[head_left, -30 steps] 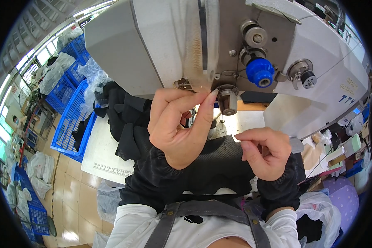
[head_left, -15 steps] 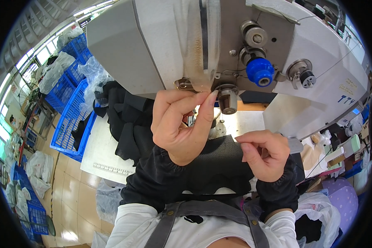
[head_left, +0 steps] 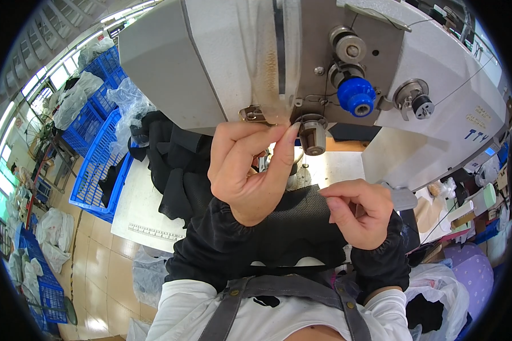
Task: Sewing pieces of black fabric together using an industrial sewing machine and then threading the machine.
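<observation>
My left hand (head_left: pixel 247 170) is raised at the front of a sewing machine (head_left: pixel 168 62), thumb and forefinger pinched just left of a metal lamp-like fitting (head_left: pixel 312 136). Whatever thin thing sits between those fingertips is too small to make out. Lower and to the right, my right hand (head_left: pixel 361 213) is closed, its forefinger tip by the corner of a piece of black mesh fabric (head_left: pixel 301 204). What that hand grips, if anything, is hidden. The fabric lies below the needle area, which my left hand partly covers.
A blue thread-tension knob (head_left: pixel 356 96) and metal discs with thread are on the machine's front. Black fabric pieces (head_left: pixel 179 165) are heaped on the white table at left, beside a blue crate (head_left: pixel 94 170). A plastic bag (head_left: pixel 446 287) stands at lower right.
My right hand has shifted slightly left, closer over the fabric corner. My left hand keeps its pinch in nearly the same place.
</observation>
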Motion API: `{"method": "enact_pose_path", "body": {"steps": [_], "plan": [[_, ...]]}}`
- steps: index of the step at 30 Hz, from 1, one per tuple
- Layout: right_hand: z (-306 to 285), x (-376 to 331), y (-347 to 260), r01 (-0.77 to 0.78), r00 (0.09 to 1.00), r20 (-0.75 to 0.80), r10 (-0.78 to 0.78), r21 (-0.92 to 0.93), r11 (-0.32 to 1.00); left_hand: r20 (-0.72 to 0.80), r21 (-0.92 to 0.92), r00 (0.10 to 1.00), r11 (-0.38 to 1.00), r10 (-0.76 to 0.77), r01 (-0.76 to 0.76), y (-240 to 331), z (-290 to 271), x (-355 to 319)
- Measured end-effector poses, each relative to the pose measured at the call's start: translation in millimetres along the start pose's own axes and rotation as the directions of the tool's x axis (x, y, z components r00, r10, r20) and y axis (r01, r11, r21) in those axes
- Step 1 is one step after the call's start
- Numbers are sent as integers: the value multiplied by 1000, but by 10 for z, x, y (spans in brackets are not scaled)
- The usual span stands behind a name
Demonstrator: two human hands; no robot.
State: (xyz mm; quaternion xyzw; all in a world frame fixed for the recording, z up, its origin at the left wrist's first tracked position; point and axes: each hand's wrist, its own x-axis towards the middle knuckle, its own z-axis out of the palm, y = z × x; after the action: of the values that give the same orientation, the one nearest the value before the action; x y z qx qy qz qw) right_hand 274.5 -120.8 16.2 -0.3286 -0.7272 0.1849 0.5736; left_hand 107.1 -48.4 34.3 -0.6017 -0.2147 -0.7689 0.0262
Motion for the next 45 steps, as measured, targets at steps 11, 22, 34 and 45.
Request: {"method": "enact_pose_path", "body": {"steps": [11,22,34,45], "plan": [[-143,488,-250,455,851,27,-525,-538,709,-27,82,1000,997,11,-9,49,60,35],[-108,633,-262,514,835,118,-538,-518,684,-66,80,998,996,-24,29,55,74,17],[-120,600,-215,522,836,120,-536,-476,708,-100,-21,992,997,71,-74,-92,78,-67],[-112,608,-224,527,832,117,-543,-475,705,-64,22,993,995,97,-96,-57,85,-47]]}}
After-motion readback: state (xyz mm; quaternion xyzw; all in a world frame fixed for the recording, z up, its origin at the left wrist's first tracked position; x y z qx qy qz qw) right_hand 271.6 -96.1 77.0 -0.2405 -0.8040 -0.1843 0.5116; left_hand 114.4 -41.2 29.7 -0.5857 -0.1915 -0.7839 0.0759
